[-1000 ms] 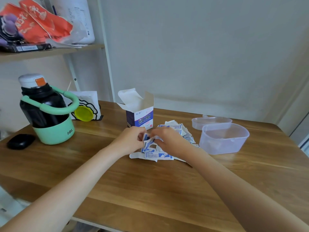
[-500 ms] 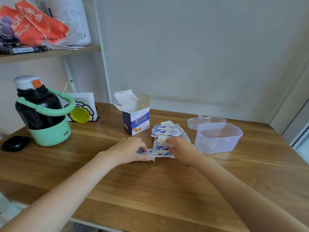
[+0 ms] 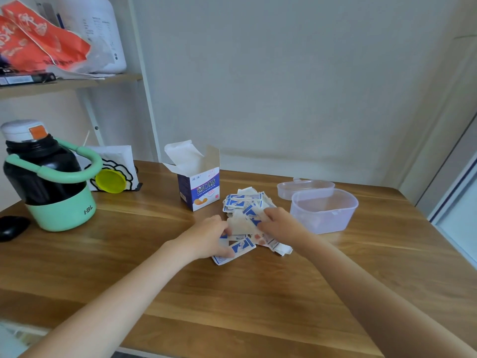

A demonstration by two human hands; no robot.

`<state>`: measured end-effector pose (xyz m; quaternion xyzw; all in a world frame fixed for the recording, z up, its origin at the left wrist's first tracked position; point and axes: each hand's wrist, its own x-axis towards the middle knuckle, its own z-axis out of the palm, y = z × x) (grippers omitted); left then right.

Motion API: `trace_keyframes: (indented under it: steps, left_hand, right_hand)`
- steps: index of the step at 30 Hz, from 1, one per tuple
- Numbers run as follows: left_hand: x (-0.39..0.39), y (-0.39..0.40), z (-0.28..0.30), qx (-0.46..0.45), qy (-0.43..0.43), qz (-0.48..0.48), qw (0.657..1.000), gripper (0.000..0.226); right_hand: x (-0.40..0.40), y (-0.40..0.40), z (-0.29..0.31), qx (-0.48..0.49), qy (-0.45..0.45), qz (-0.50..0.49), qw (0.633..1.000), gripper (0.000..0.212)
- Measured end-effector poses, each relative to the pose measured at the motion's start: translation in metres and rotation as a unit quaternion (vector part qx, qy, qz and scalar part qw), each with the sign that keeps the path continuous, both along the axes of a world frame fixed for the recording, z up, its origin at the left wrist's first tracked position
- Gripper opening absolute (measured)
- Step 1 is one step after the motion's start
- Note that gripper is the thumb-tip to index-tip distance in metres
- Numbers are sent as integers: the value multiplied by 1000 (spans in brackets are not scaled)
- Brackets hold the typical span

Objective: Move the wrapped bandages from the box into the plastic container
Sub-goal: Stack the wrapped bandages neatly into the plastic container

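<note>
Since the earlier frame, both hands had drawn bandages (image 3: 242, 202) nearer. Left hand (image 3: 209, 236) and right hand (image 3: 280, 224) each pinched wrappers; square the stack, then lift into container (image 3: 324, 215).

soft daylight — edges warped, slight blur

Bare table (image 3: 232, 306) lies near; box (image 3: 198, 188) stands behind bandages (image 3: 242, 202).

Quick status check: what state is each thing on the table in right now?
Box: upright, flaps open.
Wrapped bandages: piled loose on the table.
Plastic container: open, empty.
Lid: off, behind container.
Left hand: holding bandages.
Right hand: holding bandages.
Bottle: upright, capped.
</note>
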<state>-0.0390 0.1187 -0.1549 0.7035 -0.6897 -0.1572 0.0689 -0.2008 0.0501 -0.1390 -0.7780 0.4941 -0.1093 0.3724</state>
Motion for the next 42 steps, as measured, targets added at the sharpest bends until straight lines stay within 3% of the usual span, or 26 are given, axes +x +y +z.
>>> trace_keyframes:
  steps: [6,8,11,15,18,19,21,24,25,27,30,36,42]
  left_hand:
    - [-14,-2,1,13,0,-9,1000,22]
    - [-11,-2,0,7,47,5,999,15]
    - [-3,2,-1,-1,172,48,984,22]
    - [2,3,7,-60,393,152,905,13]
    - [-4,-5,9,-67,487,203,847,22]
    - [-7,-8,8,-50,489,189,850,27]
    - [-11,-10,7,-43,425,149,892,27]
    - [2,-1,8,-69,120,50,989,25]
    - [8,4,6,-62,33,16,997,29]
    - [18,12,-1,-31,-48,-27,998,36]
    - [23,19,-8,-47,-20,-27,998,32]
    - [28,23,-9,-44,138,39,989,36]
    - [24,27,-3,-58,116,15,991,29]
  right_hand:
    - [4,13,-5,111,-60,-1,992,22]
    - [4,16,-6,148,-145,-8,978,22]
    - [6,15,-2,150,-259,-34,954,20]
    - [10,9,4,163,-347,-98,918,22]
    - [13,13,1,197,-317,-34,927,22]
    - [15,16,-1,189,-286,-15,939,19]
    - [17,15,-1,80,-206,-19,975,13]
    - [9,5,-2,-150,-40,-18,988,13]
    - [6,2,-4,-193,-5,5,981,16]
    - [3,1,-14,-226,51,62,971,33]
    - [8,7,-32,-245,72,119,960,25]
    - [14,13,-33,-211,34,176,961,24]
    - [28,22,-30,-243,80,223,941,29]
